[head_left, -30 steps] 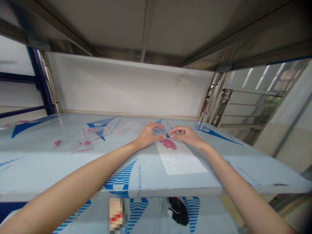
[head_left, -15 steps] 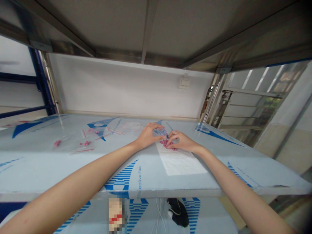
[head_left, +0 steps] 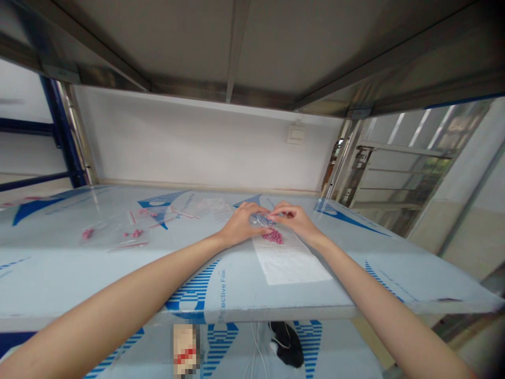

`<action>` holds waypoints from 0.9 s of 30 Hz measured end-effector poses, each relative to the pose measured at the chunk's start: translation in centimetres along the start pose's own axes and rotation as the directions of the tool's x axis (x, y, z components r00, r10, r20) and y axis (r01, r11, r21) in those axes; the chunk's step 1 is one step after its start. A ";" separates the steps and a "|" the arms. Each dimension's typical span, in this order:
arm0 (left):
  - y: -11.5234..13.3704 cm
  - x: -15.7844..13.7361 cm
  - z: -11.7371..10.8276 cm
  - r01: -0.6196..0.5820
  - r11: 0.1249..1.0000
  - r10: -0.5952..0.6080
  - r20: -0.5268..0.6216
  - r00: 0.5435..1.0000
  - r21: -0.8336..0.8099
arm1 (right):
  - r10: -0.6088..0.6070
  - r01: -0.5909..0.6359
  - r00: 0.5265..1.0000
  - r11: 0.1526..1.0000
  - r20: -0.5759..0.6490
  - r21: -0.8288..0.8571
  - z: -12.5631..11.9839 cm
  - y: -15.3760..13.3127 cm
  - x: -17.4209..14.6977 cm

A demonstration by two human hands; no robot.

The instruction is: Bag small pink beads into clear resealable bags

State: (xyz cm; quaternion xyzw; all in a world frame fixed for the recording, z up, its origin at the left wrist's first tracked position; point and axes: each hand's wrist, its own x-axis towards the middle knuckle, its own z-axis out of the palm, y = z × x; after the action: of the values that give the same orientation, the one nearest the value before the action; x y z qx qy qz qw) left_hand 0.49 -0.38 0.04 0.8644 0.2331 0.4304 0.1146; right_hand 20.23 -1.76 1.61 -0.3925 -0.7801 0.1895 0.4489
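My left hand (head_left: 243,223) curls around a small clear plastic bag (head_left: 259,220), gripping it between thumb and fingers. At the bag's right side is my right hand (head_left: 295,222), its thumb and fingertips pinched together on a small pink bead (head_left: 271,216), mostly covered by the fingers. Just below both hands lies a heap of pink beads (head_left: 275,237). It rests on the upper end of a white sheet (head_left: 294,266), spread flat on the table.
Several clear zip bags with pink beads (head_left: 136,233) lie on the left of the film-covered table (head_left: 158,273). Clear bags with red seal strips (head_left: 213,207) lie farther back. A shelf (head_left: 189,47) hangs overhead. A black item (head_left: 287,345) and cables sit below the front edge.
My right hand has lifted from the bead heap and moved up to the bag in my left hand. More of the heap now shows. The view has shifted slightly.
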 end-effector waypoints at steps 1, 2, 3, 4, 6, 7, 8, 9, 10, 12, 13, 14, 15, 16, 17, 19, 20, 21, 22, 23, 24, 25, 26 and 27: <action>0.0 0.0 0.1 0.000 1.000 0.000 0.000 1.000 -0.003 | -0.008 0.008 1.000 1.000 0.012 0.020 0.1 0.0 0.0; 0.0 0.0 0.1 0.001 1.000 -0.001 -0.003 1.000 -0.005 | -0.012 0.011 1.000 0.999 0.023 0.039 0.1 0.1 0.0; 0.0 0.0 0.1 0.003 1.000 -0.003 -0.006 1.000 -0.006 | -0.016 0.014 0.999 0.998 0.030 0.054 0.1 0.1 0.0; 0.0 0.0 0.0 0.006 1.000 -0.007 -0.009 1.000 -0.007 | -0.017 0.015 0.999 0.998 0.030 0.059 0.0 0.2 0.0; -0.1 0.0 -0.1 0.018 1.000 -0.018 -0.015 1.000 -0.009 | -0.014 0.013 1.000 0.999 0.012 0.047 -0.1 0.2 0.0; -0.1 0.0 -0.2 0.027 1.000 -0.027 -0.018 0.999 -0.010 | -0.010 0.010 1.000 0.999 -0.007 0.037 -0.2 0.3 0.0; -0.2 0.0 -0.2 0.035 0.999 -0.035 -0.020 0.999 -0.008 | -0.007 0.008 1.000 1.000 -0.029 0.027 -0.4 0.3 0.0; -0.2 0.0 -0.3 0.042 0.999 -0.042 -0.022 0.999 -0.008 | -0.002 0.003 0.999 1.000 -0.052 0.018 -0.5 0.4 0.1; -0.3 0.1 -0.4 0.049 0.999 -0.049 -0.025 0.998 -0.008 | 0.003 -0.002 0.998 1.000 -0.071 0.011 -0.7 0.4 0.1; -0.4 0.1 -0.6 0.066 0.998 -0.067 -0.036 0.997 -0.014 | 0.010 -0.011 0.996 1.000 -0.089 -0.008 -0.9 0.5 0.1; -0.4 0.2 -0.6 0.076 0.997 -0.077 -0.043 0.996 -0.020 | 0.016 -0.018 0.996 1.000 -0.089 -0.023 -1.0 0.5 0.1; -0.4 0.2 -0.7 0.087 0.996 -0.089 -0.052 0.995 -0.027 | 0.023 -0.026 0.996 0.999 -0.083 -0.040 -1.1 0.4 0.1; -0.5 0.3 -0.9 0.098 0.995 -0.100 -0.060 0.993 -0.033 | 0.028 -0.032 0.997 0.998 -0.071 -0.056 -1.2 0.4 0.0; -0.5 0.3 -1.0 0.106 0.994 -0.108 -0.068 0.992 -0.036 | 0.032 -0.035 0.998 0.997 -0.047 -0.068 -1.2 0.3 0.0; -0.5 0.4 -1.1 0.112 0.993 -0.115 -0.074 0.991 -0.037 | 0.032 -0.032 0.999 0.997 -0.010 -0.077 -1.2 0.2 -0.1; -0.5 0.4 -1.3 0.122 0.992 -0.125 -0.082 0.989 -0.036 | 0.024 -0.015 0.995 0.996 0.101 -0.088 -1.2 0.1 -0.2; -0.6 0.4 -1.4 0.126 0.991 -0.129 -0.085 0.988 -0.035 | 0.022 -0.006 0.986 0.996 0.164 -0.094 -1.2 0.1 -0.3; -0.6 0.4 -1.4 0.129 0.991 -0.132 -0.086 0.988 -0.036 | 0.021 0.001 0.975 0.995 0.222 -0.102 -1.1 0.2 -0.3; -0.6 0.4 -1.4 0.132 0.991 -0.135 -0.087 0.987 -0.039 | 0.024 0.006 0.962 0.994 0.271 -0.111 -1.1 0.2 -0.4; -0.7 0.4 -1.4 0.134 0.990 -0.137 -0.089 0.987 -0.041 | 0.029 0.008 0.951 0.993 0.308 -0.120 -1.1 0.3 -0.4; -0.7 0.4 -1.4 0.133 0.990 -0.136 -0.091 0.987 -0.042 | 0.036 0.007 0.941 0.992 0.335 -0.127 -1.1 0.5 -0.4; -0.8 0.4 -1.4 0.129 0.991 -0.132 -0.092 0.987 -0.043 | 0.043 0.005 0.935 0.991 0.353 -0.134 -1.1 0.6 -0.5; -0.8 0.4 -1.4 0.124 0.991 -0.128 -0.093 0.987 -0.044 | 0.048 0.005 0.929 0.990 0.366 -0.143 -1.1 0.7 -0.5; -0.9 0.4 -1.3 0.119 0.992 -0.123 -0.093 0.988 -0.046 | 0.052 0.008 0.925 0.988 0.376 -0.155 -1.1 0.9 -0.5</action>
State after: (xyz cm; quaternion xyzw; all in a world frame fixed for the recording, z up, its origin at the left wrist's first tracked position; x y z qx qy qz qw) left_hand -0.61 0.61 0.79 0.8245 0.2817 0.4684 0.1466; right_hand 21.71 -1.67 1.37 -0.3906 -0.8599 0.2062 0.2560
